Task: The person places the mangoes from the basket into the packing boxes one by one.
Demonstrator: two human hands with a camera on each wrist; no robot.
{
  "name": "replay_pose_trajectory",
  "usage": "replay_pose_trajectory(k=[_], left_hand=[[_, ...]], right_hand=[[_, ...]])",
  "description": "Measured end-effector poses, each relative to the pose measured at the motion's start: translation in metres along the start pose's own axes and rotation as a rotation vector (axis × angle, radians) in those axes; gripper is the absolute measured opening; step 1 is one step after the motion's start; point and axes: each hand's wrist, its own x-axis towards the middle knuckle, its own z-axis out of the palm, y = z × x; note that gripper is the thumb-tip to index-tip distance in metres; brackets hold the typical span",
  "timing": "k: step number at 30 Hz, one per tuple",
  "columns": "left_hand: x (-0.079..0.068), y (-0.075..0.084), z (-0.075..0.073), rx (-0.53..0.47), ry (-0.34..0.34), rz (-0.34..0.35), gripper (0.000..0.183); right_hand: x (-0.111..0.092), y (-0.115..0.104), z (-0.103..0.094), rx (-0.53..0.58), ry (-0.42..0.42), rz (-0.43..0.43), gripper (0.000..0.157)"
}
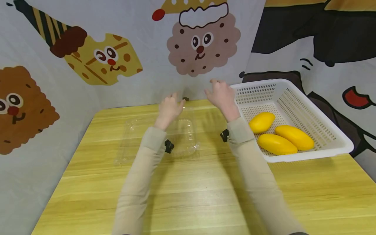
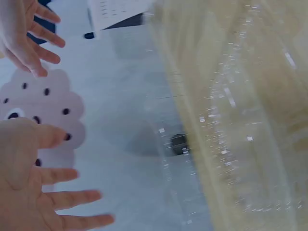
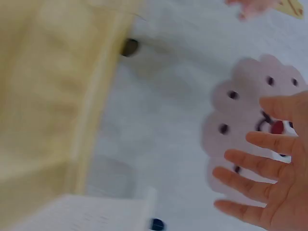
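1. Beyond the far part of the table point(image 1: 188, 199), head view: left hand point(image 1: 169, 109) and right hand point(image 1: 221, 96), bare, well apart from each other, both empty with fingers loosely extended. Beneath the left hand and forearm: one clear plastic container point(image 1: 185, 137), moulded, faint in outline; whether its lid is raised cannot be told. To the right of the right hand, beside its forearm: one white perforated basket point(image 1: 318, 114), holding three yellow fruits point(image 1: 277, 144). Behind both hands: one pale cloth point(image 1: 147, 91) printed with cartoon figures.

2. Around the left hand, left wrist view: palm visible, fingers spread, nothing held; the container lies off the fingertips, apart from them. Opposite, the right hand, likewise spread.

3. Around the right hand, right wrist view, blurred in part: five digits spread, empty; the basket's corner stands beyond the fingertips, apart from them.
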Motion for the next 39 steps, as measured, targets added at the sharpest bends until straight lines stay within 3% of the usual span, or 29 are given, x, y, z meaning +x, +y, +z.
replay_pose_trajectory(k=[4,9,13,17,22,27,32,39], left_hand=[[-0.010,-0.004,-0.012,-0.036,-0.004,0.039,0.052],[-0.029,-0.016,-0.020,-0.003,-0.146,0.031,0.056],[-0.045,-0.028,-0.021,0.019,-0.273,0.005,0.060],[-0.061,-0.038,-0.021,0.033,-0.322,0.004,0.060],[-0.077,-0.047,-0.019,0.025,-0.326,0.003,0.061],[-0.088,-0.056,-0.009,-0.022,-0.295,-0.002,0.060],[-0.093,-0.063,0.005,-0.021,-0.231,0.013,0.057],[-0.093,-0.067,0.019,-0.027,-0.138,0.017,0.053]], right_hand=[[0.007,0.006,-0.033,0.022,-0.014,-0.023,0.047],[0.014,0.032,-0.064,-0.067,-0.193,-0.056,0.049],[0.017,0.063,-0.071,-0.122,-0.349,-0.074,0.051],[0.017,0.099,-0.066,-0.196,-0.484,-0.097,0.053],[0.008,0.140,-0.054,-0.231,-0.637,-0.115,0.053],[-0.005,0.166,-0.048,-0.252,-0.697,-0.123,0.054],[-0.015,0.177,-0.042,-0.247,-0.746,-0.143,0.059],[-0.023,0.180,-0.031,-0.188,-0.845,-0.108,0.079]])
